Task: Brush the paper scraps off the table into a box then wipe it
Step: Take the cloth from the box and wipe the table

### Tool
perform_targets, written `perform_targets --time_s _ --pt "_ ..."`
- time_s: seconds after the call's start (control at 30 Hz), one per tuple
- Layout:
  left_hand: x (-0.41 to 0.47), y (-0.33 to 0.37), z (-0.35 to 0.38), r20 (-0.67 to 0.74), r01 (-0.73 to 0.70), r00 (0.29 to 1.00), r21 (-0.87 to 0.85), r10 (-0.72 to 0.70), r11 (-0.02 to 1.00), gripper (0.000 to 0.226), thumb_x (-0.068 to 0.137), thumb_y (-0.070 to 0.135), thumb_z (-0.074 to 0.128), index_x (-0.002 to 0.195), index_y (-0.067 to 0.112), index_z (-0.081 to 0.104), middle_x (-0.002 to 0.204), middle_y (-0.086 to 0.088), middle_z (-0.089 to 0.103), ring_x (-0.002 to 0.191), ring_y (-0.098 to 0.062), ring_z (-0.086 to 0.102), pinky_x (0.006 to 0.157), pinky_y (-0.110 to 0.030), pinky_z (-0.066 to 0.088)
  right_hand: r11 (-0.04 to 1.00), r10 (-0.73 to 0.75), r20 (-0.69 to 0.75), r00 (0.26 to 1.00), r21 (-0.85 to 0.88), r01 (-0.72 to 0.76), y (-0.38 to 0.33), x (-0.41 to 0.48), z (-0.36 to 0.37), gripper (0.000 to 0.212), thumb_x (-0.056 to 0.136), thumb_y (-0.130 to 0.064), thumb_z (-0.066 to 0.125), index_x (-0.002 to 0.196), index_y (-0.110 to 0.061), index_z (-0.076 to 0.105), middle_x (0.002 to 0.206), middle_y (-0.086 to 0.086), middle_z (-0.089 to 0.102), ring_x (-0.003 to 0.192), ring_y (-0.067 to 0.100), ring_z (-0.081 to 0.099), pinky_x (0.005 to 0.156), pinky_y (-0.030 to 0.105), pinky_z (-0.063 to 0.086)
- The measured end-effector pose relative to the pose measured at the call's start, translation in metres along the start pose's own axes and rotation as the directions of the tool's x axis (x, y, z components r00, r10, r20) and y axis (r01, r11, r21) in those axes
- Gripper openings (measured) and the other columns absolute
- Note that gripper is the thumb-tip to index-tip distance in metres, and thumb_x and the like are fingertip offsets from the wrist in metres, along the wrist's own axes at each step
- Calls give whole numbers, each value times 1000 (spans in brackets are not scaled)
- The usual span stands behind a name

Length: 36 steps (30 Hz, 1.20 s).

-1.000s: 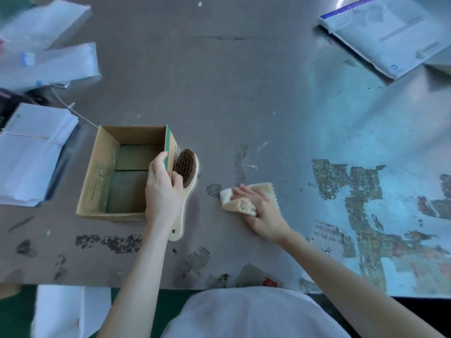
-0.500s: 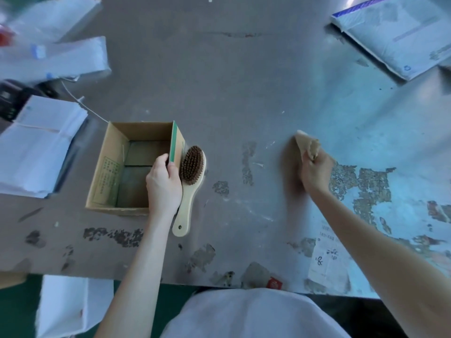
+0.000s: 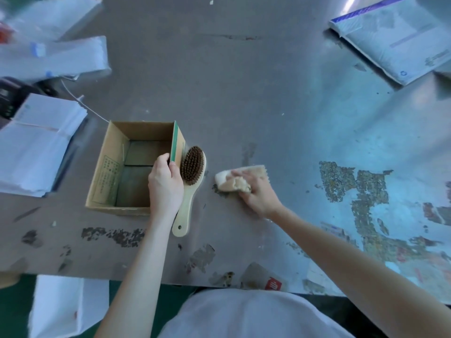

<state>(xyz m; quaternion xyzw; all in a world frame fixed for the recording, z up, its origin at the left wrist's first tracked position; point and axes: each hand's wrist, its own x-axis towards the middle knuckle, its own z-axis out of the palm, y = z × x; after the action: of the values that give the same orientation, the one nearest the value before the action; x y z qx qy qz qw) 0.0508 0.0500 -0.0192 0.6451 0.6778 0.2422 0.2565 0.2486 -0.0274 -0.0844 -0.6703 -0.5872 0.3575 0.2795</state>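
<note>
paper stacks (image 3: 36, 142): white piles at the counter's 9 o'clock edge, just beside the box.
box (image 3: 107, 167): open cardboard one, sitting at about 8 o'clock from the middle of the counter. Can't make out any scraps inside, just the dark bottom.
left hand (image 3: 166, 186): fingers curled over the rim of the box's 3 o'clock wall, gripping it.
brush (image 3: 190, 181): lying bristles-up on the counter, right against the box's 3 o'clock side. Its wooden handle points to 6 o'clock, and nobody's holding it.
cloth (image 3: 234, 179): beige rag at the brush's 3 o'clock, close but not touching, flat on the counter and bunched at its near edge.
right hand (image 3: 258, 193): on top of the cloth, fingers laid over it and thumb at the near edge. The rag is scrunched up between them and pressed down.
counter (image 3: 244, 93): grey, worn, with patchy stuck-on residue from 3 to 5 o'clock.
padded envelope (image 3: 400, 37): way off at 1 o'clock.
</note>
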Motion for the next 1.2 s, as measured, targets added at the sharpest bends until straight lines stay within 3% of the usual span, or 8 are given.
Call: perform_targets --time_s 0.23,0.33,0.47,0.63,0.9,1.0,1.1,1.2 --pt "0 0 0 11 3 1000 1 -3 1000 36 101 17 37 134 5 46 133 -15 53 121 -31 50 100 -38 42 956 -228 234 945 -129 263 18 -16 5 40 87 -13 47 123 -9 63 132 9 61 131 22 49 113 38 32" --pt "0 -1 -1 23 -8 1000 -2 8 1000 36 101 18 37 134 6 46 133 -15 53 120 -30 50 99 -38 42 965 -190 108 976 -164 206 24 -8 -15 41 82 -4 51 120 -6 64 129 15 62 128 27 51 112 38 34" --pt "0 -1 -2 27 -13 1000 -7 13 1000 35 101 17 37 133 6 46 132 -15 54 119 -31 51 98 -38 43 989 -35 -119 992 -147 17 47 -15 -51 42 81 5 57 120 -8 65 131 16 59 126 28 52 107 21 27" --pt "-1 -1 -3 30 -20 999 -15 20 1000 35 101 17 37 133 6 45 133 -15 52 121 -30 50 100 -39 43 960 247 -448 859 -12 -281 78 -53 -93 38 85 -4 58 122 -11 65 132 10 60 116 32 57 98 45 45" --pt "-5 0 -1 -47 -69 997 -60 66 996 30 96 8 45 126 9 48 132 -12 51 119 -26 51 93 -28 44 939 282 -552 785 -8 -343 56 -94 -51 50 82 10 52 130 -2 56 139 19 50 134 32 41 112 36 25" --pt "-11 2 -4 -168 -193 971 -123 171 973 29 92 -1 48 120 7 52 124 -11 53 114 -21 54 91 -19 44 961 208 -495 844 -59 -271 36 -101 -15 47 80 6 55 126 -3 59 136 16 54 132 32 43 112 39 25" --pt "-21 -1 -10 -254 -405 895 -119 366 907 29 88 -5 48 115 3 55 117 -13 53 108 -22 55 92 -28 48 992 14 -296 955 -115 -51 14 -106 24 44 78 -13 47 118 -7 66 133 8 57 133 21 40 114 35 23" --pt "-37 -3 -16 -261 -524 831 -71 491 849 27 88 -7 48 112 -2 58 112 -17 55 105 -26 56 93 -32 47 972 -169 -98 981 -182 149 11 -105 50 47 72 -1 58 117 -9 67 133 5 59 134 19 40 115 35 24"
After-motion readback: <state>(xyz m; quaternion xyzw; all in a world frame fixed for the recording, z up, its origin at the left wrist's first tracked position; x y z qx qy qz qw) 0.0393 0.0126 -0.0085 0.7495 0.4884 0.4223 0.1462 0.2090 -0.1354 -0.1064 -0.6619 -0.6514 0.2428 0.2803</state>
